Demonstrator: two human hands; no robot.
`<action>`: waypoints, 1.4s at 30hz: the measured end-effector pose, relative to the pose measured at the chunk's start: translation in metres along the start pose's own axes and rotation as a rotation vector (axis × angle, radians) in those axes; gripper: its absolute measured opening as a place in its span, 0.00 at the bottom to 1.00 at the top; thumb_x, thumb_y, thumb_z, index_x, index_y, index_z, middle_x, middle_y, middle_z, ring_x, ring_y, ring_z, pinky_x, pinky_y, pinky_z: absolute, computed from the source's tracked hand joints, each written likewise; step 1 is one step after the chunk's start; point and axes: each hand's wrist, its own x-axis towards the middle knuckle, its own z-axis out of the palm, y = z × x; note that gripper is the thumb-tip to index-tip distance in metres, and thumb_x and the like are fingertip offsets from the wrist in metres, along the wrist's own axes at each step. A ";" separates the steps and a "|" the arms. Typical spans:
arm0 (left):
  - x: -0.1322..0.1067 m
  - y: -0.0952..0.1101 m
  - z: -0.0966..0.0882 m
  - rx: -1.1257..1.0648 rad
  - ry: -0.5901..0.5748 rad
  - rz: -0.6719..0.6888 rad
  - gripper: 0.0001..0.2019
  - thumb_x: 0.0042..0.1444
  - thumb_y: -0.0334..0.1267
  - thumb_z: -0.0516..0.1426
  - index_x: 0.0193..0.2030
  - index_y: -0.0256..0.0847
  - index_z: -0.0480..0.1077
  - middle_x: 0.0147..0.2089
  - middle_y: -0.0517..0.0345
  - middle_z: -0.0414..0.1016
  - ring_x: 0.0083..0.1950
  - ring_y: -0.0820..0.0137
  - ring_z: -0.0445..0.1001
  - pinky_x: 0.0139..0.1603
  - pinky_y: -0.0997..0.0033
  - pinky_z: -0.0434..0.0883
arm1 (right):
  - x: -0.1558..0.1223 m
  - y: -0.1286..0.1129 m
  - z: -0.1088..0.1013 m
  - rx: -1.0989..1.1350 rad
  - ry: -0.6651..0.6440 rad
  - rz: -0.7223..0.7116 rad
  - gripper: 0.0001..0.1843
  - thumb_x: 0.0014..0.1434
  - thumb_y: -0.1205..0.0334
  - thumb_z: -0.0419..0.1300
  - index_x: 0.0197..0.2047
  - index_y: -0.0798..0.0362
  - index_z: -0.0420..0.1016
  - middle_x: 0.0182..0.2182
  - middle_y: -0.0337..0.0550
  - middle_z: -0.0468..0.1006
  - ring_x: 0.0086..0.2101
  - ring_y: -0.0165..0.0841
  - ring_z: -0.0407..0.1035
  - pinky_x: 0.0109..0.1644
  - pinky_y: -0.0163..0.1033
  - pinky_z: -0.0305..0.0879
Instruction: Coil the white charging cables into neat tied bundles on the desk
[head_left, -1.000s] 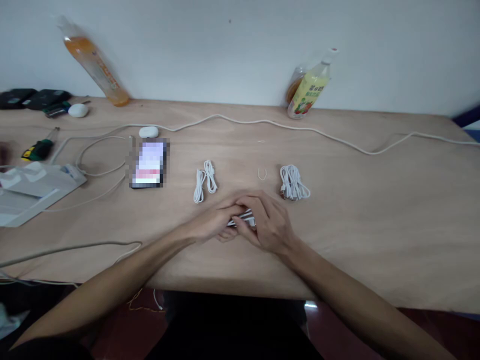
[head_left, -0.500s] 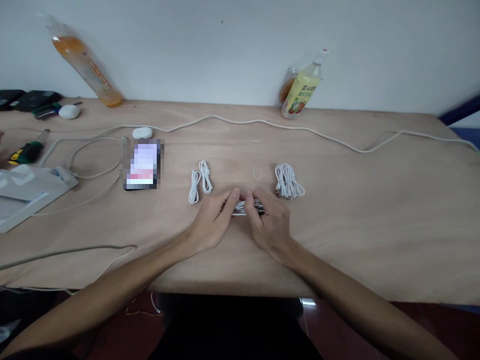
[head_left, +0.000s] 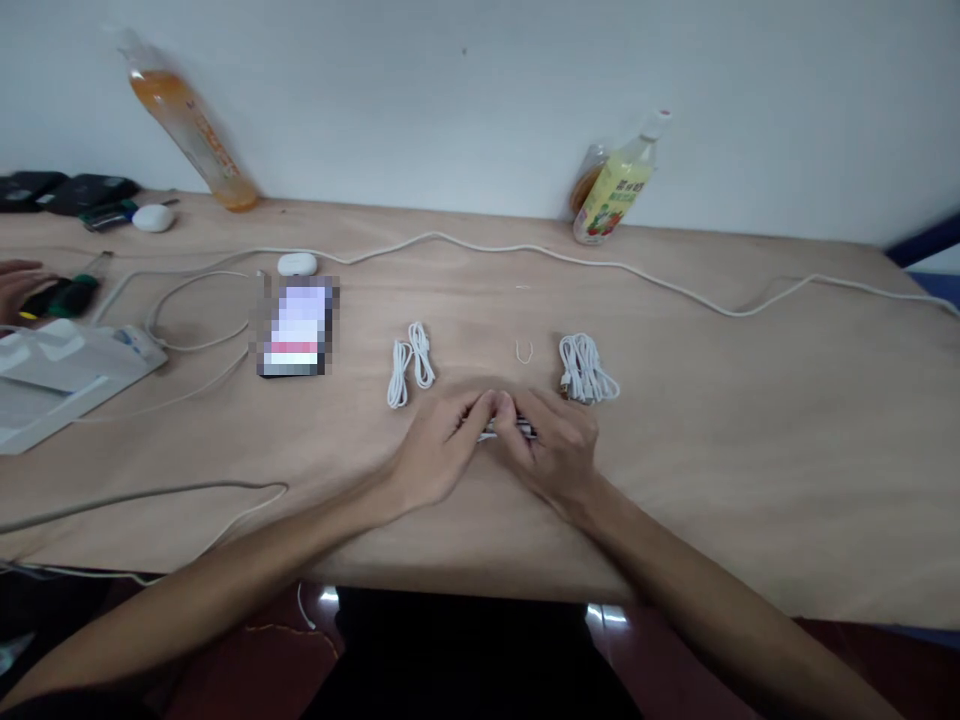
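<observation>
Pinching a small white cable bundle (head_left: 511,431), left hand (head_left: 439,455) and right hand (head_left: 561,447) fingertip-to-fingertip; bottle label (head_left: 609,195) unreadable.

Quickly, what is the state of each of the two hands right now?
Left hand: closed, pinching the white cable bundle.
Right hand: closed on the same bundle.

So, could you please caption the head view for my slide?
Left hand and right hand grip a white cable bundle on the wooden table.

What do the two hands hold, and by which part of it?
The left hand and right hand together pinch a white cable bundle; their fingers hide which part.
</observation>
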 end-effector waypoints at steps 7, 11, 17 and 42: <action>-0.003 -0.010 0.001 0.385 0.132 0.296 0.17 0.76 0.41 0.48 0.35 0.42 0.69 0.32 0.58 0.73 0.34 0.67 0.69 0.41 0.65 0.68 | 0.001 -0.011 -0.001 0.204 -0.078 0.287 0.25 0.75 0.66 0.55 0.23 0.50 0.66 0.16 0.32 0.66 0.17 0.27 0.57 0.24 0.38 0.52; 0.001 -0.008 -0.001 0.372 0.127 0.211 0.19 0.75 0.42 0.48 0.31 0.44 0.65 0.28 0.60 0.71 0.31 0.67 0.68 0.38 0.66 0.65 | 0.001 -0.010 -0.001 0.166 -0.052 0.159 0.20 0.75 0.65 0.55 0.28 0.50 0.73 0.22 0.37 0.74 0.23 0.30 0.65 0.29 0.38 0.59; 0.003 -0.001 -0.001 0.147 0.051 0.079 0.25 0.76 0.47 0.46 0.25 0.44 0.60 0.23 0.63 0.64 0.28 0.69 0.66 0.32 0.70 0.63 | 0.002 -0.005 0.001 -0.016 0.076 -0.086 0.19 0.71 0.70 0.59 0.27 0.49 0.72 0.21 0.37 0.72 0.23 0.32 0.63 0.29 0.41 0.57; -0.006 -0.005 0.003 0.273 0.008 0.209 0.18 0.77 0.42 0.45 0.38 0.42 0.70 0.37 0.52 0.80 0.39 0.63 0.77 0.44 0.63 0.71 | 0.004 -0.008 -0.001 0.215 -0.030 0.237 0.24 0.74 0.69 0.54 0.24 0.48 0.64 0.18 0.33 0.68 0.20 0.28 0.59 0.27 0.38 0.55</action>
